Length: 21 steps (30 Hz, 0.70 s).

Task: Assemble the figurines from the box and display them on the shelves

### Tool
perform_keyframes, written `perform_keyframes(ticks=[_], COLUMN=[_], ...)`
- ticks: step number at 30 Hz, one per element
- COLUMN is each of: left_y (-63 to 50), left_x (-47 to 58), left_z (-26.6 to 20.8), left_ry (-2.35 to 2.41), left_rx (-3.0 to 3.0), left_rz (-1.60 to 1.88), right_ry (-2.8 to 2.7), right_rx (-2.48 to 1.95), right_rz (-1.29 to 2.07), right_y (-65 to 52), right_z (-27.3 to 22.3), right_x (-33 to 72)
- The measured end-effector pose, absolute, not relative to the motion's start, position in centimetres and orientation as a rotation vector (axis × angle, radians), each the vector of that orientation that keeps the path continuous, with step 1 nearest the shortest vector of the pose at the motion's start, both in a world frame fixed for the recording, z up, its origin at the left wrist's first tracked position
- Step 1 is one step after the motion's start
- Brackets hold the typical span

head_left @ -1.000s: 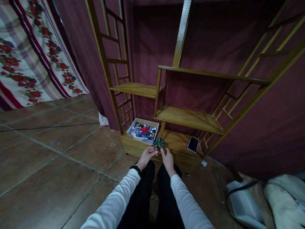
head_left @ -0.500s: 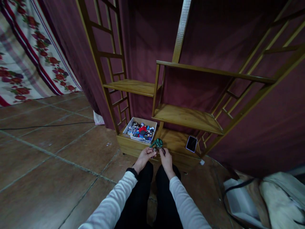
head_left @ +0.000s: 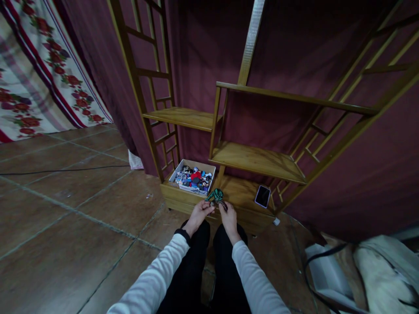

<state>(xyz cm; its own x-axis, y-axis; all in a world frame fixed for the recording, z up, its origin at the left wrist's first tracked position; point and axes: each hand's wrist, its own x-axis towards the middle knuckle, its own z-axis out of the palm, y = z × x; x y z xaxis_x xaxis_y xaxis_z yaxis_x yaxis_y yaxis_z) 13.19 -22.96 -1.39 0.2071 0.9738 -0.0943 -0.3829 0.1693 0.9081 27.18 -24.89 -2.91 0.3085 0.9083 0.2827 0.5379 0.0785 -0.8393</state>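
Observation:
My left hand [head_left: 199, 213] pinches the near left side of a small green-and-black patterned piece [head_left: 216, 195] with dark brown parts below it. From the other side, my right hand [head_left: 228, 217] has thumb and fingers closed on the brown end. The piece looks like fabric, but its exact kind is too small to tell, and fingers cover part of it. Just beyond my hands, a shallow white cardboard box [head_left: 212, 175] sits on the low wooden shelf, full of small mixed items in red, blue, black and white.
A phone [head_left: 262, 196] lies on the bottom shelf [head_left: 240, 192] to the right. The wooden shelving [head_left: 258, 161] rises in front of a maroon curtain. A pale bag [head_left: 379, 270] and a white container [head_left: 327, 270] are at lower right. A dark cable [head_left: 65, 171] crosses the floor at left.
The view has shifted very slightly. Both hands stay on the green-and-black piece, almost unmoved, with only a small change in how it sits between the fingers.

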Motion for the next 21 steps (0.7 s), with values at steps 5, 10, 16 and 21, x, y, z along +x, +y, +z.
perform_keyframes(ticks=[5, 10, 16, 21], left_y=[-23.11, -23.21, -23.2, -23.25], left_x=[13.29, 13.13, 13.17, 13.13], left_z=[-1.34, -1.41, -1.59, -1.49], left_ry=[0.859, 0.872, 0.847, 0.842], left_rx=[0.905, 0.925, 0.932, 0.988], left_rz=[1.179, 1.144, 1.15, 1.131], right_ry=[-1.399, -1.414, -1.415, -1.442], right_rx=[-1.571, -1.57, -1.591, -1.683], right_rz=[0.473, 0.442, 0.423, 0.403], right_y=[-25.2, -25.39, -25.44, -25.49], right_z=[-2.84, -2.98, -3.12, -2.79], right_x=[27.31, 27.23, 27.16, 27.04])
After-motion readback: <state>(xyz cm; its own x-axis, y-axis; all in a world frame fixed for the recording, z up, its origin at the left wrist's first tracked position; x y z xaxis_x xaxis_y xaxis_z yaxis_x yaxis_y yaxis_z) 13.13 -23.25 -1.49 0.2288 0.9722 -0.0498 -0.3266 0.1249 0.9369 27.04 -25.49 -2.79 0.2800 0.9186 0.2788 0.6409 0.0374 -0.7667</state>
